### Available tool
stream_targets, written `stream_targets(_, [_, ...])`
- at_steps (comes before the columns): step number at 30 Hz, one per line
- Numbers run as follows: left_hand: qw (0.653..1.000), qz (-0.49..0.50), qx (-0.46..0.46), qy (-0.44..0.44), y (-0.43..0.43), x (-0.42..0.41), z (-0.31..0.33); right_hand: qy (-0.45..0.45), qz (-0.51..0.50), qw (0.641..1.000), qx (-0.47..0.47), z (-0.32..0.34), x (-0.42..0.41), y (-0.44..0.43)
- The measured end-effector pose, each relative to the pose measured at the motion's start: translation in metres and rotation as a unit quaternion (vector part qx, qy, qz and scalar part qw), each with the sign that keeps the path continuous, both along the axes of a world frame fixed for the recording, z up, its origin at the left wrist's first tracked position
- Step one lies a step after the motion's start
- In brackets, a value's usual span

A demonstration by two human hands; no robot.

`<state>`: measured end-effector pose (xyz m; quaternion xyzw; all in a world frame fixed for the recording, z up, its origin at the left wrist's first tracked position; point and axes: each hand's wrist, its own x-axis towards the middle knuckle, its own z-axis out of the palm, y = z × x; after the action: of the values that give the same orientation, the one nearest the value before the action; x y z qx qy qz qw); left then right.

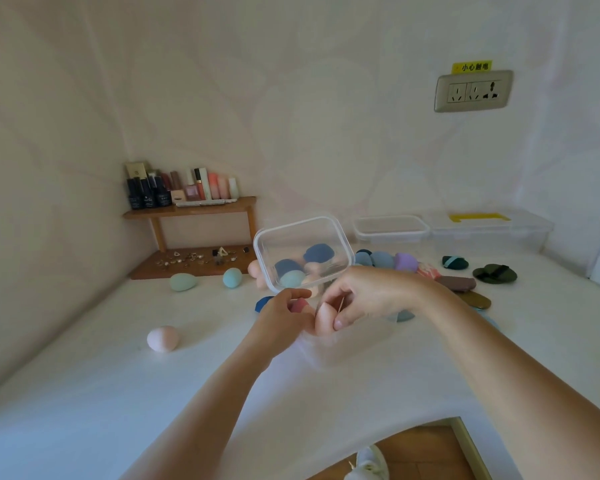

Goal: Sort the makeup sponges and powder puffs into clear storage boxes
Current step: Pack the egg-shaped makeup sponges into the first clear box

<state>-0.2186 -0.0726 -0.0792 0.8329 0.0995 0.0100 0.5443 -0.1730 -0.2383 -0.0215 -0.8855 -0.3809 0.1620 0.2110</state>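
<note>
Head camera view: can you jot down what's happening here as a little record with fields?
Right hand: pinches a peach sponge
Left hand: holds a rose sponge
Clear box: tilted toward the camera, with blue, teal and pink sponges inside
Loose on table: mint sponge, teal sponge, pink sponge
Far right: dark green puff
Back: empty box

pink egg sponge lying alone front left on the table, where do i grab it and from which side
Pinch the pink egg sponge across its wide middle, coming straight down from above. It lies on its side on the white table, with nothing close beside it.
</note>
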Motion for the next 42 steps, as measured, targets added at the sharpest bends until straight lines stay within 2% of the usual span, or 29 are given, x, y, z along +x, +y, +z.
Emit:
stream_targets(2, [1.0,0.001,0.003,-0.004,0.0,-0.001,0.0,0.022,0.002,1.0,0.003,0.0,-0.003,0.001])
stream_targets(7, [1.0,0.007,0.003,-0.011,-0.001,0.0,0.003,0.031,0.028,0.997,-0.059,0.013,-0.012,0.016])
stream_targets(9, [1.0,0.011,0.0,-0.013,0.001,0.0,0.002,0.014,0.021,0.997,-0.074,0.014,-0.014,0.023])
stream_targets(12, [1.0,0.014,-0.003,-0.012,0.004,-0.001,0.002,-0.064,0.006,0.992,-0.104,0.003,-0.013,0.034])
stream_targets(14, [1.0,0.016,0.001,-0.008,0.006,0.0,0.002,-0.076,-0.001,0.992,-0.099,-0.006,-0.014,0.037])
stream_targets(16, [1.0,0.015,0.002,-0.006,0.007,0.0,0.003,-0.047,-0.012,0.996,-0.072,-0.011,-0.011,0.036])
stream_targets(22, [1.0,-0.011,0.012,0.017,0.009,0.002,0.003,0.12,0.017,0.992,-0.021,-0.018,0.002,0.02])
stream_targets(24, [1.0,-0.015,0.017,0.019,0.01,0.002,0.002,0.123,0.021,0.992,-0.007,-0.02,0.002,0.02])
stream_targets(28, [0.999,-0.026,0.021,0.021,0.012,0.002,-0.002,0.071,-0.011,0.997,0.005,-0.025,-0.004,0.031])
stream_targets(32, [0.999,-0.034,0.027,0.017,0.014,0.005,-0.004,0.037,-0.001,0.999,0.012,-0.026,-0.002,0.035])
stream_targets(36, [0.999,-0.032,-0.004,0.021,0.016,0.005,-0.005,0.057,0.018,0.998,0.025,-0.037,0.01,0.034])
stream_targets(42, [0.999,-0.026,-0.029,0.018,0.016,0.003,-0.005,0.164,0.104,0.98,0.034,-0.04,0.03,0.029])
